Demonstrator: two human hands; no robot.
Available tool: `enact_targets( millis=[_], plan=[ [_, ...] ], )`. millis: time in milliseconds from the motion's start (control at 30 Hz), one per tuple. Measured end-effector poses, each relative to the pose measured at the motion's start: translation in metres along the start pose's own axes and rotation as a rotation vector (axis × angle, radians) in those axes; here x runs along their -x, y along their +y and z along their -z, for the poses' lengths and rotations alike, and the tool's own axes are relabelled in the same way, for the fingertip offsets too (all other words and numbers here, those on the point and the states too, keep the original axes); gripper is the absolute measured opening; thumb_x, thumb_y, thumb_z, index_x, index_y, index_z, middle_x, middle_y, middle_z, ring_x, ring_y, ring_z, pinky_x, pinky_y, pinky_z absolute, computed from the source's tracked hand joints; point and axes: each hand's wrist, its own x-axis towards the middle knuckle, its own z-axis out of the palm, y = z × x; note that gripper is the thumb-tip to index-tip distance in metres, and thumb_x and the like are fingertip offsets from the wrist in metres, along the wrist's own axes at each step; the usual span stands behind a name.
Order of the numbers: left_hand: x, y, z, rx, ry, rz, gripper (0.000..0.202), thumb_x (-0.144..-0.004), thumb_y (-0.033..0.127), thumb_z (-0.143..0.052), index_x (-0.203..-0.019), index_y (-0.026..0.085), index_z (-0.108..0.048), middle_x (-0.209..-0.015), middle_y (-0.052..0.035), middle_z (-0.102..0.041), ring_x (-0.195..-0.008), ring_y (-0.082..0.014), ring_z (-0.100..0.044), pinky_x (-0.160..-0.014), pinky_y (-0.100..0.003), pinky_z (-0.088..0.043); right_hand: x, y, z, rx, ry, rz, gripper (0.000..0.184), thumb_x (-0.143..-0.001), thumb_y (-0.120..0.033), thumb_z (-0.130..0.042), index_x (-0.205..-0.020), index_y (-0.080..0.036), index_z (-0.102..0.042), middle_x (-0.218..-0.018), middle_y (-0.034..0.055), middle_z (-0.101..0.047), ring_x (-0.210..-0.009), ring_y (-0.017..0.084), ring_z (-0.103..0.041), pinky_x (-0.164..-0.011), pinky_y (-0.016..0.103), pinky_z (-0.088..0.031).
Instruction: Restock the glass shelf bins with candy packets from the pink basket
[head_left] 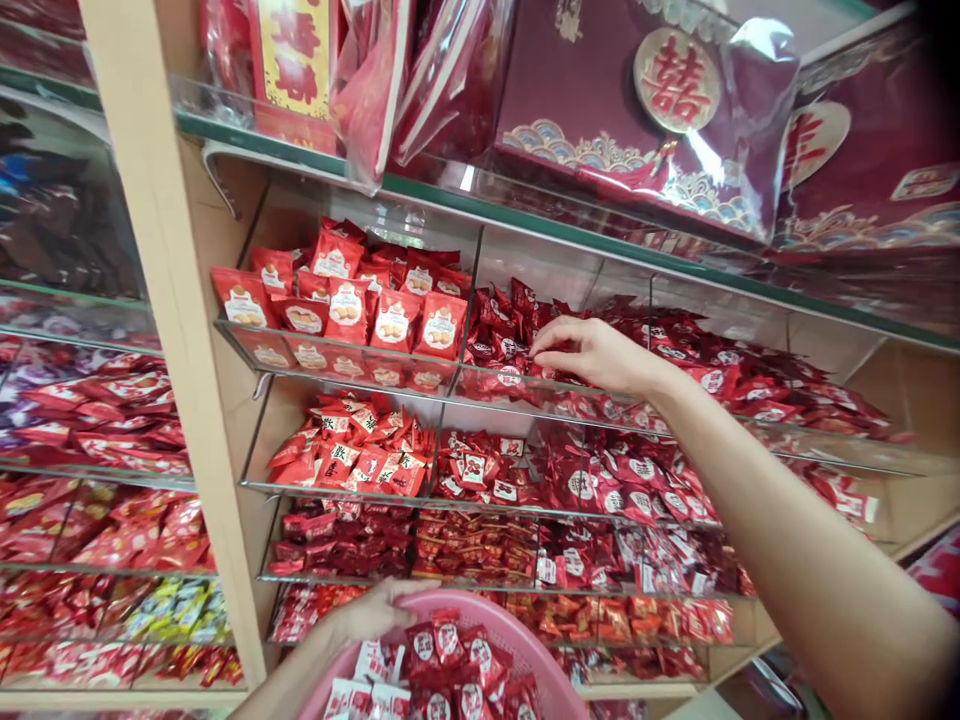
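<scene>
My left hand (375, 610) grips the rim of a pink plastic basket (551, 640) at the bottom of the view. Inside the basket lie dark red candy packets (480, 655) with round white labels and some white-and-red packets (367, 697). Reaching across from the right, my right hand (589, 352) is over the dark red packets (510, 350) in an upper shelf bin. Its fingers are bent and drawn together at the packets. Whether a packet is between the fingertips is hidden.
Bright red cookie packets (347, 308) fill the bin to the left. Clear fronts and dividers edge the bins. A glass shelf (450, 195) with maroon gift boxes (585, 80) overhangs my right hand. A wooden upright (161, 250) separates another rack of packets on the left.
</scene>
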Motion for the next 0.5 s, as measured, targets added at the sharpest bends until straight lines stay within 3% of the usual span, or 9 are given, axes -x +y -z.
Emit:
enact_targets(
  millis=[100, 233, 333, 400, 500],
  plan=[
    [0.002, 0.007, 0.0, 0.0, -0.01, -0.009, 0.065, -0.065, 0.033, -0.07, -0.127, 0.021, -0.054, -0.079, 0.0007, -0.062, -0.052, -0.0052, -0.029, -0.049, -0.02, -0.024, 0.006, 0.0, 0.011, -0.038, 0.205, -0.073, 0.018, -0.074, -0.034, -0.065, -0.079, -0.017, -0.069, -0.078, 0.001, -0.068, -0.072, 0.013, -0.059, -0.073, 0.03, -0.046],
    [0.004, 0.009, 0.0, 0.03, -0.044, 0.031, 0.069, -0.067, 0.035, -0.069, -0.132, 0.021, -0.048, -0.065, 0.0034, -0.058, -0.048, -0.0051, -0.031, -0.047, -0.019, -0.025, 0.019, -0.008, 0.026, -0.164, 0.562, -0.079, 0.014, -0.074, -0.029, -0.068, -0.083, -0.018, -0.068, -0.079, 0.0029, -0.068, -0.067, 0.01, -0.056, -0.069, 0.029, -0.044],
    [0.003, 0.007, 0.0, 0.078, -0.055, 0.079, 0.075, -0.068, 0.036, -0.069, -0.136, 0.018, -0.041, -0.051, 0.0072, -0.047, -0.043, -0.0044, -0.031, -0.044, -0.018, -0.023, 0.042, -0.029, 0.024, -0.306, 0.736, -0.049, 0.011, -0.076, -0.026, -0.068, -0.086, -0.023, -0.068, -0.084, 0.0032, -0.066, -0.067, 0.01, -0.055, -0.07, 0.029, -0.044],
    [0.001, 0.005, 0.0, 0.095, -0.063, 0.088, 0.077, -0.068, 0.036, -0.069, -0.137, 0.017, -0.04, -0.048, 0.0082, -0.044, -0.042, -0.0042, -0.03, -0.043, -0.018, -0.022, 0.065, -0.046, 0.01, -0.368, 0.742, -0.087, 0.011, -0.078, -0.025, -0.067, -0.088, -0.027, -0.068, -0.088, 0.0018, -0.065, -0.072, 0.011, -0.057, -0.073, 0.03, -0.046],
    [-0.001, 0.001, 0.0, 0.099, -0.082, 0.064, 0.075, -0.069, 0.036, -0.068, -0.136, 0.017, -0.041, -0.053, 0.0062, -0.05, -0.042, -0.0034, -0.03, -0.043, -0.018, -0.022, 0.102, -0.065, -0.038, -0.452, 0.523, -0.189, 0.008, -0.079, -0.024, -0.065, -0.083, -0.029, -0.069, -0.086, -0.0002, -0.065, -0.079, 0.013, -0.059, -0.074, 0.029, -0.048]
  ],
)
